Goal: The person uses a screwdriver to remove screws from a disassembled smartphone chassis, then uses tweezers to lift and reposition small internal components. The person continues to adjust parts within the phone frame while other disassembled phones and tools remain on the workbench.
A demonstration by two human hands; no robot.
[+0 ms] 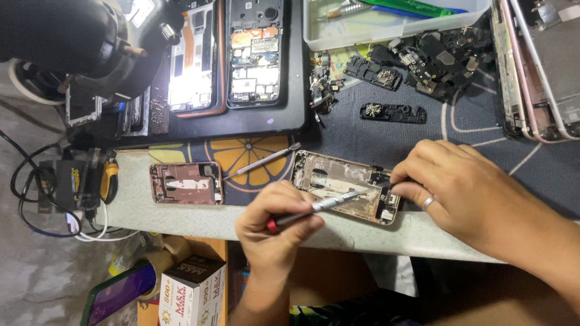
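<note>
Left hand [275, 226] fingers curled tight round screwdriver [314, 208], red cap at thumb, tip resting inside opened phone frame [345, 186]. Right hand [465, 193] fingertips pinch far end of frame, ring on one finger. Frame lies near table edge [199, 220], just beyond left knuckles. Metal spudger [263, 162] lies loose above left fingers, apart from them. Second small frame [186, 183] well left of left hand, bare mat between. Black loose parts [393, 113] beyond right fingertips, gap between. Clear tray [338, 33] further up.
</note>
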